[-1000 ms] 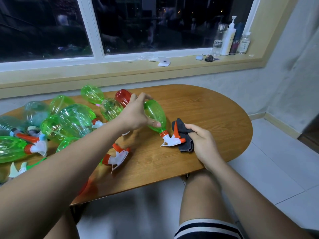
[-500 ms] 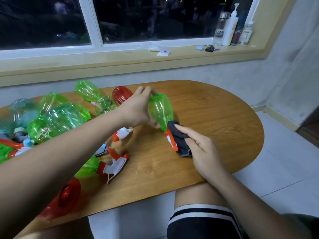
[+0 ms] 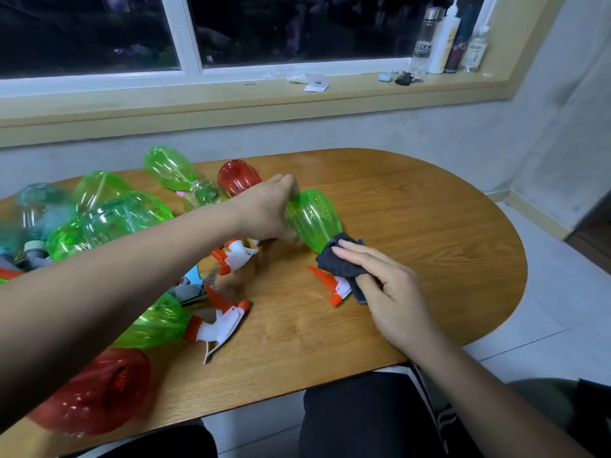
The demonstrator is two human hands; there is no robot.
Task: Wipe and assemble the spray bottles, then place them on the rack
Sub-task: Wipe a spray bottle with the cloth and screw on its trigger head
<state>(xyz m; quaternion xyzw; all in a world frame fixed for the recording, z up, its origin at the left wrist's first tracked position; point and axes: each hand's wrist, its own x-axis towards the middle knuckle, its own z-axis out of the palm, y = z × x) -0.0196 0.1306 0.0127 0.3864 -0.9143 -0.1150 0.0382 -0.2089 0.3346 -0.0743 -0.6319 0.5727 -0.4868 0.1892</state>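
Observation:
A green spray bottle (image 3: 314,216) lies tilted over the wooden table (image 3: 413,226), its orange-and-white trigger head (image 3: 334,287) pointing towards me. My left hand (image 3: 267,209) grips the bottle's body from the left. My right hand (image 3: 383,285) holds a dark grey cloth (image 3: 340,259) wrapped round the bottle's neck and trigger head. Several more green, red and clear bottles (image 3: 112,216) lie heaped on the table's left half.
Another green bottle with a trigger head (image 3: 185,322) lies near the front edge, and a red bottle (image 3: 96,391) sits at the front left corner. Loose trigger heads (image 3: 234,256) lie between. Toiletry bottles (image 3: 446,38) stand on the windowsill. No rack is in view.
The bottle has turned in my left hand, so its trigger head now points towards me. My right hand has closed the cloth over the neck and head.

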